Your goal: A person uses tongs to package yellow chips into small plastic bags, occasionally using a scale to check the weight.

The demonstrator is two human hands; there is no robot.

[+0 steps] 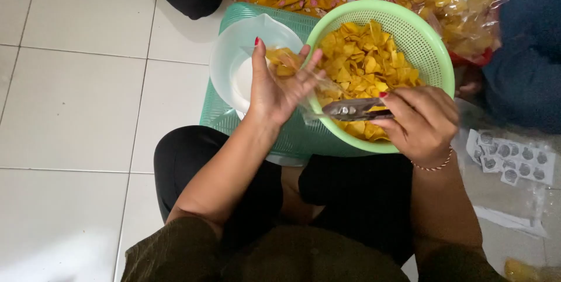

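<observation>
The metal scoop (356,108) is partly covered by the right hand (422,121), so its handle cannot be seen. The clear plastic bag (304,86) is half hidden behind the left hand (274,92). The chip package (450,1) is cut off by the upper edge.

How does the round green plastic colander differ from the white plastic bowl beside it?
The round green plastic colander has perforated walls and is heaped with yellow chips; the white plastic bowl has smooth solid walls and looks mostly empty. The colander is larger and sits right of the bowl. Both are round and rest on a green basket.
</observation>
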